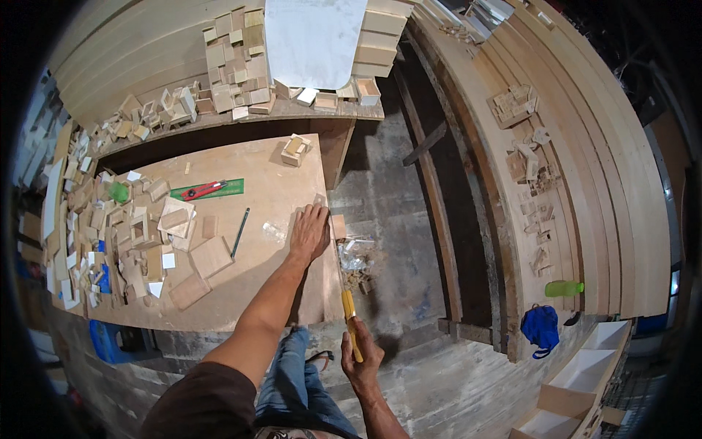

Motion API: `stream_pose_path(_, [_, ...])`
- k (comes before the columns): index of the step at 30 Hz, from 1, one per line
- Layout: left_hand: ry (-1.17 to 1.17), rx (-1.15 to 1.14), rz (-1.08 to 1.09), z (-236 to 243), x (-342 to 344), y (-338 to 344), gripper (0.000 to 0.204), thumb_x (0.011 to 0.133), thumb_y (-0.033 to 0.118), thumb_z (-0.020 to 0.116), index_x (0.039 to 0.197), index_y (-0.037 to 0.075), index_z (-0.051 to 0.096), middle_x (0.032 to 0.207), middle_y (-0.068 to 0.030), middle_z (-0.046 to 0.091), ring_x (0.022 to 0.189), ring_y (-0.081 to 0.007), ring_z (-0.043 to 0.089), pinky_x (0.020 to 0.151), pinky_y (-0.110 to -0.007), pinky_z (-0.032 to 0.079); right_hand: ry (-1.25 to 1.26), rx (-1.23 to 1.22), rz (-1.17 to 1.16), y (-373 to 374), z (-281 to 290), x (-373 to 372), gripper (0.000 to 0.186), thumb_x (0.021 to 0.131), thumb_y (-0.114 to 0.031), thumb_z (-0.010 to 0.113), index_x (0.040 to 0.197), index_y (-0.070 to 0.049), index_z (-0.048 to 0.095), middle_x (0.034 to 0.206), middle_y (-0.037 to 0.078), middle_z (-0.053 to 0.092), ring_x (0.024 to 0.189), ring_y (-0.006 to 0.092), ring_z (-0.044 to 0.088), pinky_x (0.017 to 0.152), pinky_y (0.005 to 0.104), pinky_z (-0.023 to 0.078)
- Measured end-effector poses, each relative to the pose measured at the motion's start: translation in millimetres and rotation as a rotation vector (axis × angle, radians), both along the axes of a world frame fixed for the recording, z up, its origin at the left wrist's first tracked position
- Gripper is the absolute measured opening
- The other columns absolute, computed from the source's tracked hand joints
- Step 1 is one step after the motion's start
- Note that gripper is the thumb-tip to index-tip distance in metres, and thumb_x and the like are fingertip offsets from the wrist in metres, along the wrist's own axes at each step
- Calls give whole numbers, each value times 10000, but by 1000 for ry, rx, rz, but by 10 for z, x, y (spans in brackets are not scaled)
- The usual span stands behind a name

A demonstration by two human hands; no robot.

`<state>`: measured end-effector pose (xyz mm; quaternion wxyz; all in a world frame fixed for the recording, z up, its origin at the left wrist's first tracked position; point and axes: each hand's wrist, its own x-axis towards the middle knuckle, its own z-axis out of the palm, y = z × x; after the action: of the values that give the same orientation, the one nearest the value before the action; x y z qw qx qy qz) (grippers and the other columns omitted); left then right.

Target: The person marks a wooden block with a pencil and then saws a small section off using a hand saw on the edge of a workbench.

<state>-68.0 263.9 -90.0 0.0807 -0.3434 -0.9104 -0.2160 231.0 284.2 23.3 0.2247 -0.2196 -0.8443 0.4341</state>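
The person's R grip (363,356) was closed around a yellow tool (349,303), which was held just beside the R edge of the surface (256,164). The L grip (311,231) rested on the surface near this edge, w/ fingers bent; one could not tell if it pinched smth. A sm. wood block (338,227) was right next to it. Farther L lay a pencil (240,233), plus a red cutter (202,190) on a green ruler (233,187).
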Motion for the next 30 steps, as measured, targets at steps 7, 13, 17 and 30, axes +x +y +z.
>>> stream_pose_path(7, [-33,-11,2,28,-3,0,240,880,116,600,1104,39,565,1127,-148,573,1118,-325,532,961,-459,411,75,-29,-5,6,-268,112,440,921,-13,704,1351,10,612,1096,250,744,924,253,768,758,324,590])
stream_pose_path(13, [-88,-29,1,72,4,-1,203,897,107,590,1088,43,561,1054,-150,550,1070,-332,532,929,-469,413,76,-61,-8,150,117,-577,443,927,-32,705,1358,0,605,1140,224,740,921,277,777,746,333,598])
stream_pose_path(17, [-26,-4,11,77,-56,32,204,897,107,589,1093,52,572,1050,-141,556,1065,-318,534,920,-459,412,39,9,0,148,246,-472,424,930,-39,703,1342,1,613,1107,241,741,925,320,773,737,352,597])
stream_pose_path(30, [-58,17,-7,45,-13,-10,232,843,80,624,1064,33,569,1057,-144,554,1067,-328,535,913,-442,411,-132,-107,0,72,936,-738,343,977,-82,664,1300,32,637,1068,289,732,968,286,759,777,346,584])
